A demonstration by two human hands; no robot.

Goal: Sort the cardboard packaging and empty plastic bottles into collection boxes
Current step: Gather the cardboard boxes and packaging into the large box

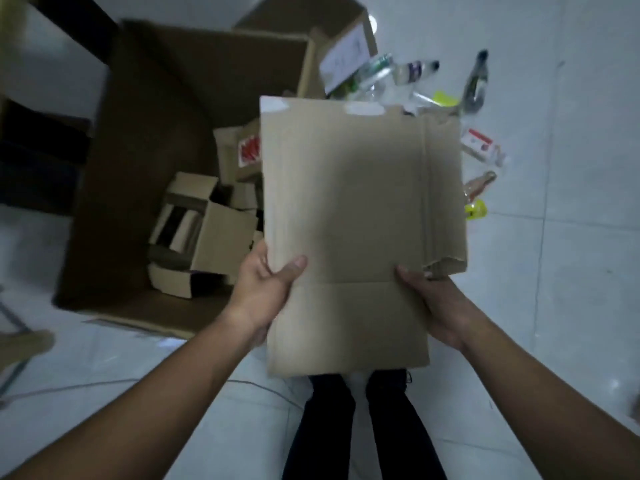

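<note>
While held flat above the tiled floor [554,306], the flattened cardboard box [360,220] is gripped at its near sides: left hand [266,289] and right hand [433,299], thumbs on top, fingers curled beneath. Just left, a large open carton [207,71] contains small cardboard boxes [221,233]; plastic bottles [414,72] lie beyond.

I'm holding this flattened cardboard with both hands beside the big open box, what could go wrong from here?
The flattened brown cardboard sheet is pinched only near its lower part by the left hand and right hand; it might sag or slip.
It hides the floor ahead, where clear plastic bottles lie: a possible trip.
Small brown cardboard boxes lie loosely in the large open brown cardboard box, so the sheet may land askew.
</note>
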